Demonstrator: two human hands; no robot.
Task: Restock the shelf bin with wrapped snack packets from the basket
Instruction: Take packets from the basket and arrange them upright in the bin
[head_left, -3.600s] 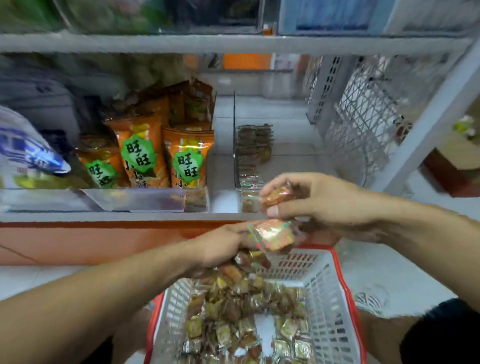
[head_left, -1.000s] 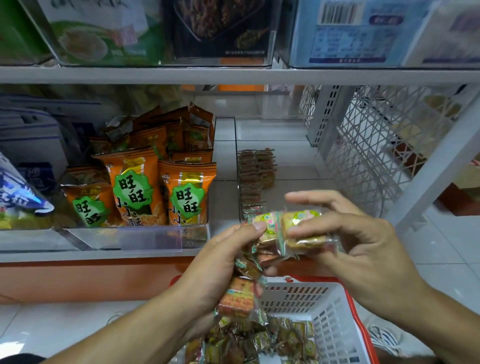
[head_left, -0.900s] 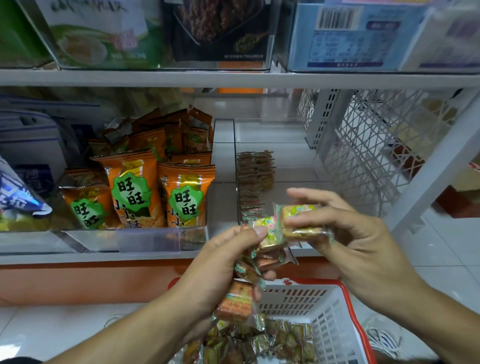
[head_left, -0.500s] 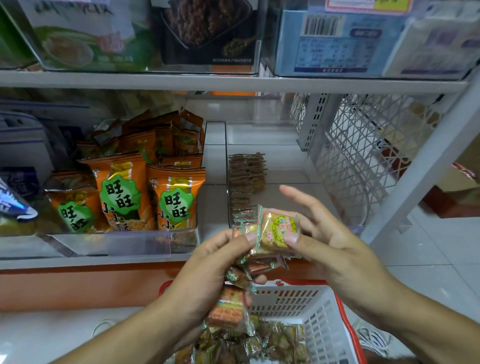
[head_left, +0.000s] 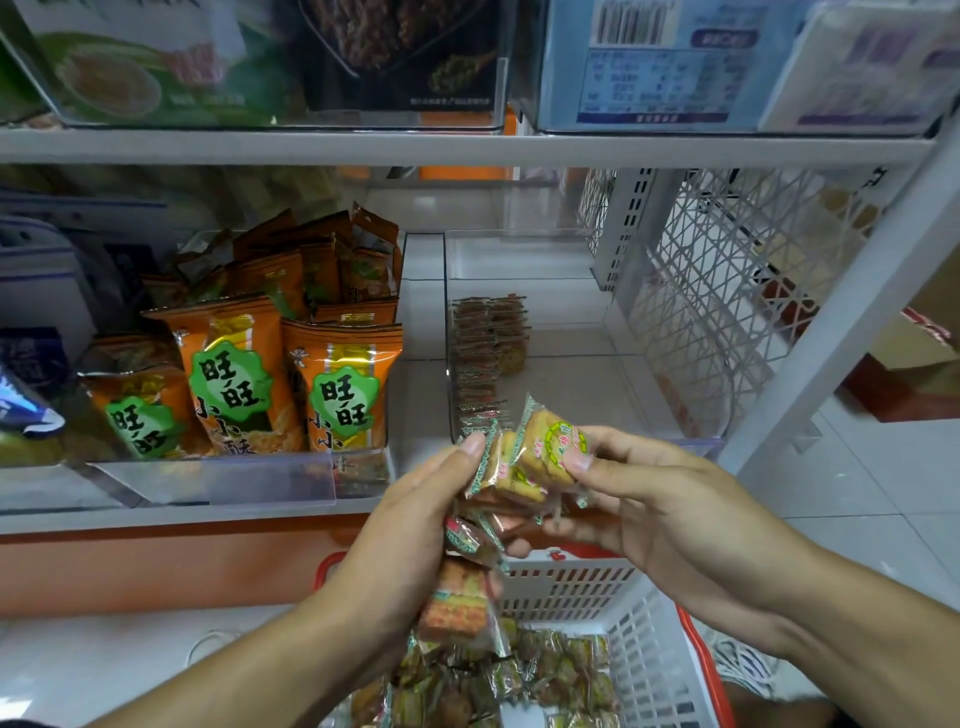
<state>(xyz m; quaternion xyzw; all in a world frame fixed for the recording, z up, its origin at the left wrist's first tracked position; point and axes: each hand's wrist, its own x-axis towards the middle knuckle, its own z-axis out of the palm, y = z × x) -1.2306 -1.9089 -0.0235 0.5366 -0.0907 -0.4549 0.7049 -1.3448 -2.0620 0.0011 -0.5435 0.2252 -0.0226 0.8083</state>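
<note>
My left hand (head_left: 410, 525) grips a bunch of wrapped snack packets (head_left: 462, 597), thumb up against the top ones. My right hand (head_left: 660, 509) pinches one yellow packet with a green round label (head_left: 550, 447) at the top of that bunch. Both hands are held in front of the clear shelf bin (head_left: 597, 364), just below its front edge. A row of the same packets (head_left: 485, 353) stands along the bin's left wall. Below the hands sits the white basket with a red rim (head_left: 644, 654), holding several more packets (head_left: 519, 680).
Left of the bin, orange snack bags (head_left: 337, 384) stand behind a clear front lip. A white lattice panel (head_left: 727, 291) closes the shelf's right end beside a slanted white post (head_left: 852, 312). The upper shelf (head_left: 467, 148) carries boxed goods. White tiled floor lies to the right.
Both hands have risen from the basket to the bin's front. My right hand tilted the top yellow packet up on edge, its label now facing me.
</note>
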